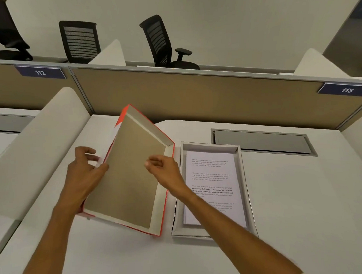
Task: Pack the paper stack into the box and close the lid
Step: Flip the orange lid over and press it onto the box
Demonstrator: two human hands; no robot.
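Red-edged lid (pixel 128 175) tilted in left grip (pixel 85 171), beside box (pixel 244 175)

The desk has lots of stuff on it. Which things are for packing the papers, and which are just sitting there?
For the job:
- lid, tilted, gripped by the left hand
- right hand, in front of the lid
- box, open
- paper stack, already inside the box

Just there:
- office chairs
- desk hatch
- number signs

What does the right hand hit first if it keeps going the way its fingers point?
Probably the lid. The right hand points left, fingers curled over the lid's brown inside, while the left hand grips the lid's far edge. Whether it touches yet is unclear; depth is hard to judge.
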